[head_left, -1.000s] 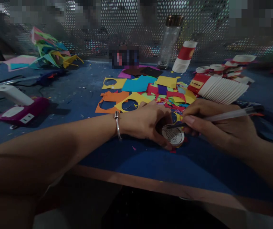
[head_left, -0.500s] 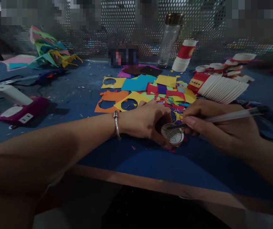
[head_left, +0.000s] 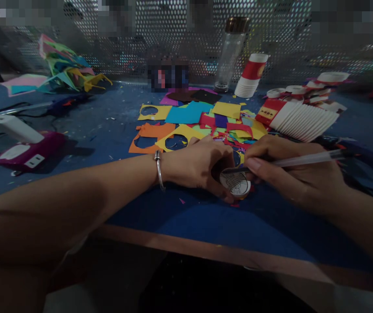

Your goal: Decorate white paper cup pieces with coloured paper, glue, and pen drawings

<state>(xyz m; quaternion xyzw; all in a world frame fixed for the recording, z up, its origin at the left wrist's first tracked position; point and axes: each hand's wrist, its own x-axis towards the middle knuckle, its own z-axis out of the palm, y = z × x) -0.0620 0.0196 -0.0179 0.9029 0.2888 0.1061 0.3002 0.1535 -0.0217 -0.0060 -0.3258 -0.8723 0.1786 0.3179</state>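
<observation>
My left hand [head_left: 202, 165] is curling around the white disc [head_left: 239, 186], right of centre in the frame, thumb at its rim. My right hand [head_left: 297, 174] is pinching the pen [head_left: 304, 159] snugly; its tip is sitting nearer the disc's upper-left edge than half a second ago.

Dim light leaves the lower foreground nearly black, the shadow of the purple adapter [head_left: 52, 145] falls rightward on the blue table [head_left: 186, 219], edges look stretched and smeared, and pixel blocks mask patches up top.
</observation>
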